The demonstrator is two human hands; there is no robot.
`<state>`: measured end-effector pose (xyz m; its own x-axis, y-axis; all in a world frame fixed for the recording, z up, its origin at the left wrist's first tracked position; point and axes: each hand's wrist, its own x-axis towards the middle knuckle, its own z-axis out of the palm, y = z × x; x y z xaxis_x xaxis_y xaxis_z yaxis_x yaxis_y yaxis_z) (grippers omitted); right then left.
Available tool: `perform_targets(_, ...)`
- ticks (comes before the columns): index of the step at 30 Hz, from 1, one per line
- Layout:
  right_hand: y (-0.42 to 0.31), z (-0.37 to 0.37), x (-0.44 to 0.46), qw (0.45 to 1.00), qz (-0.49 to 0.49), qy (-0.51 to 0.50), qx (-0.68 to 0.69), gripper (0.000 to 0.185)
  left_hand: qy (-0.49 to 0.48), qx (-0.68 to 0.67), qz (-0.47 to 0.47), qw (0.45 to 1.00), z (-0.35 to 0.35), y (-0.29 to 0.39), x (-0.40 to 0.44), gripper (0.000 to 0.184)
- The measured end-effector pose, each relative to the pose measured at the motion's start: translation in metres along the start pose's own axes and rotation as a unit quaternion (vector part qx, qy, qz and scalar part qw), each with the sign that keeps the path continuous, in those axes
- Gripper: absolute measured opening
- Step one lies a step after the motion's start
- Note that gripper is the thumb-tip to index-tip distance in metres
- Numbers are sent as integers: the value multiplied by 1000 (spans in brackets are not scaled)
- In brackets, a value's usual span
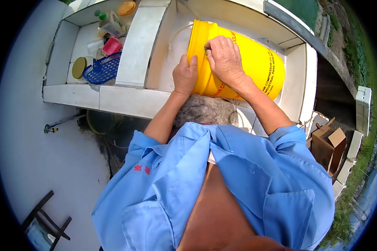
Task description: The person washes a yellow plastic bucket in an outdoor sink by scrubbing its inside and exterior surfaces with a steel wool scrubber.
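A yellow plastic bucket (255,54) with red and black lettering lies on its side in a white tiled basin (163,62). Its rimmed end points to the left. My left hand (185,76) grips the rim at the near side, thumb up against the yellow wall. Just below that rim, on the upper side of the bucket, rests my right hand (225,58) with its fingers curled and pinched together. A small dark bit shows at those fingertips, too small to name. The bucket's inside is hidden from me.
Left of a tiled divider (140,42), a compartment holds a blue plastic basket (102,69), a pink container (112,46), a bottle with a green cap (111,23) and jars. A tap (51,129) juts from the wall. A cardboard box (329,144) stands at the right.
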<state>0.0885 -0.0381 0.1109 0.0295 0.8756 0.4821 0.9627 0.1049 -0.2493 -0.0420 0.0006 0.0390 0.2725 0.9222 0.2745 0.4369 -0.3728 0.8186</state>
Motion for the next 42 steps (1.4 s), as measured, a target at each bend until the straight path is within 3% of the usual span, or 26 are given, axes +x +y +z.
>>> perform_targets(6,47,33,69,986,128,-105,-15,14,-11,-36,14,999,0,-3,-1,26)
perform_targets(8,92,68,104,944,181,-270,-54,16,-27,-49,6,998,-2,-4,-5,27)
perform_targets(12,123,89,154,893,147,-425,-23,15,-35,-57,2,998,-3,1,-7,26)
perform_targets(15,125,96,173,874,117,-472,-2,14,-18,-49,3,999,2,1,-4,25)
perform_targets(17,115,94,168,888,118,-444,-12,14,-41,-35,-31,998,2,6,-6,24)
perform_targets(21,53,52,105,958,174,-218,-68,13,-14,-55,-27,998,5,11,-6,25)
perform_targets(23,33,36,66,994,42,-64,-76,11,-33,-19,-42,998,5,9,-4,26)
perform_targets(27,-12,15,-6,996,-12,13,-87,15,-19,-16,-8,1000,7,7,-2,25)
perform_targets(31,-20,1,-35,998,-44,0,-33,14,-15,-22,8,1000,7,5,-1,27)
perform_targets(35,17,11,14,1000,-1,14,1,11,-15,-15,20,1000,6,3,-1,27)
perform_targets(38,52,29,76,991,86,-101,-9,11,-6,-14,23,1000,7,3,-2,27)
perform_targets(40,87,47,114,968,91,-233,35,14,-9,-3,22,1000,8,0,-3,28)
perform_targets(41,123,90,132,966,96,-238,-13,15,-14,4,21,1000,8,-1,-2,28)
perform_targets(42,124,85,139,971,92,-222,-5,16,-10,6,18,1000,9,0,-1,28)
